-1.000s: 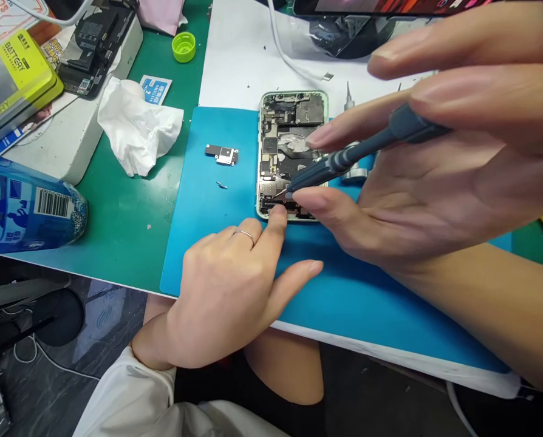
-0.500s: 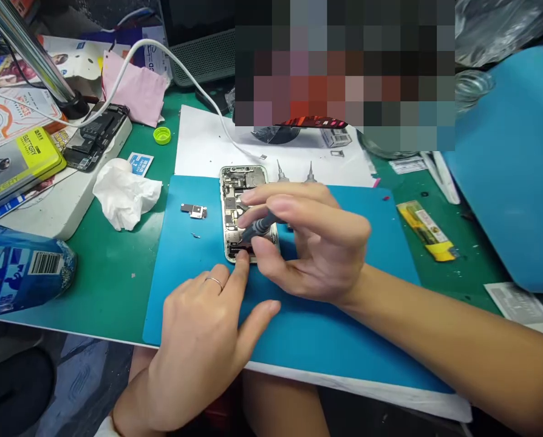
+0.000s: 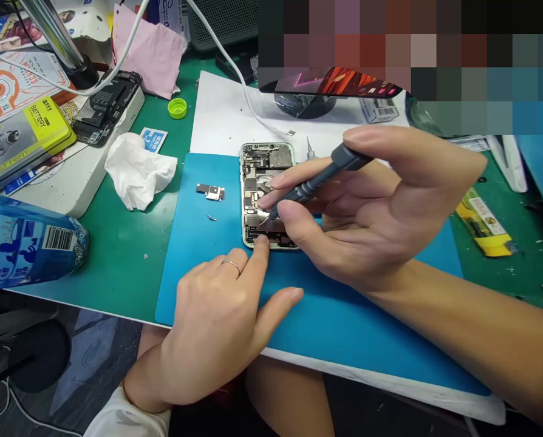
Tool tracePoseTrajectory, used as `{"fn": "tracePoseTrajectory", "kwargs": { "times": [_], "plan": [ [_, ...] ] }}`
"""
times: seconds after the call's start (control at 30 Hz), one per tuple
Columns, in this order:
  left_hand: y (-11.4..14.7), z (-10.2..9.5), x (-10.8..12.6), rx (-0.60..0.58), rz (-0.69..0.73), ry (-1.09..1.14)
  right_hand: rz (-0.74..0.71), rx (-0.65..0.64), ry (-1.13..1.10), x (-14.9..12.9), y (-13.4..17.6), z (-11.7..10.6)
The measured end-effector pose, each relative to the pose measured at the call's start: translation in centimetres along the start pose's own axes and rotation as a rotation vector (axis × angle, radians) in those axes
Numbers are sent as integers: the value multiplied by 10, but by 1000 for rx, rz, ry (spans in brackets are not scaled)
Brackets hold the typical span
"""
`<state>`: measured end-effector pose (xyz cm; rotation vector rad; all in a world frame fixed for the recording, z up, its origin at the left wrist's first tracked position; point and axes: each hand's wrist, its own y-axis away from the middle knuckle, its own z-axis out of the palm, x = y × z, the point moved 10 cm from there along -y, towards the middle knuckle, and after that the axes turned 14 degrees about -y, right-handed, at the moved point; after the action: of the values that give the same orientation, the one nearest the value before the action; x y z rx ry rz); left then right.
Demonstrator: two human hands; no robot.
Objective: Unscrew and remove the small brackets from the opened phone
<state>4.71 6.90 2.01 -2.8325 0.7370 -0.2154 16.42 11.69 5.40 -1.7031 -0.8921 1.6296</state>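
Note:
An opened smartphone (image 3: pixel 249 173) with bare inner parts lies on the blue mat (image 3: pixel 194 255). My right hand (image 3: pixel 381 224) is closed around a dark grey precision screwdriver (image 3: pixel 314 182), index finger on its end cap. The screwdriver slants, its thin tip at the lower part of the phone. My left hand (image 3: pixel 221 315) rests palm down, index finger stretched onto the phone's bottom edge and thumb spread away; it grips nothing. Left of the phone lie a small metal bracket (image 3: pixel 214 192) and a tiny thin part (image 3: pixel 212 217). My right hand covers the phone's right side.
Another screwdriver tip (image 3: pixel 310 147) points up behind my right hand. At left are a crumpled tissue (image 3: pixel 137 173), a blue bottle (image 3: pixel 25 243), battery packaging (image 3: pixel 25 145) and another opened phone (image 3: pixel 110 109). A white cable (image 3: pixel 235 60) crosses the back. A yellow packet (image 3: pixel 485 221) lies right.
The view has shifted, so things sit further right or higher. My right hand has opened wider along the screwdriver, which now shows more of its length. My left index finger stays at the phone's edge.

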Motion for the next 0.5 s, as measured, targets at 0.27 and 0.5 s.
{"fn": "tracePoseTrajectory", "kwargs": {
  "times": [0.27, 0.5],
  "plan": [
    [0, 0, -1, -4, -4, 16, 68, 1, -19, 4, -1, -1],
    [0, 0, -3, -29, -50, 17, 101, 10, -54, 2, -5, 0]
  ]
}}
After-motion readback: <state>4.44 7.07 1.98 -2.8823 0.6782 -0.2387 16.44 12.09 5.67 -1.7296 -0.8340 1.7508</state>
